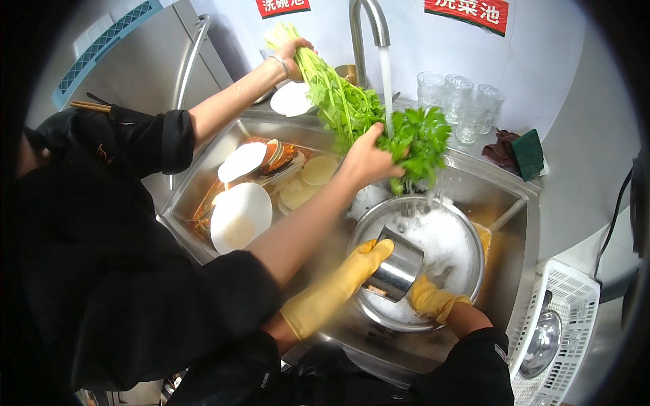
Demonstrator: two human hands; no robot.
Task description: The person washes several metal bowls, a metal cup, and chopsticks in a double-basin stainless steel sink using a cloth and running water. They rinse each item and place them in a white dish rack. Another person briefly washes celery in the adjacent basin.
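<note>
A yellow rubber glove covers my left hand (373, 256), which grips a stainless steel cup (402, 265) tilted over a round metal basin (479, 266). The cup has a small orange label near its lower end. My right hand (434, 300), also gloved, dips into the basin's white suds (442, 236) close beside the cup. Its fingers are partly hidden, so whether they hold anything is unclear. The basin stands in the right bowl of a stainless steel sink (523, 238).
A co-worker's arms (310, 218) cross from the left, holding leafy celery (350, 104) under the running faucet (381, 30). Dirty bowls (241, 218) fill the left sink bowl. Glasses (457, 96) and a green scouring pad (528, 155) line the back ledge. A white plastic basket (574, 330) stands right.
</note>
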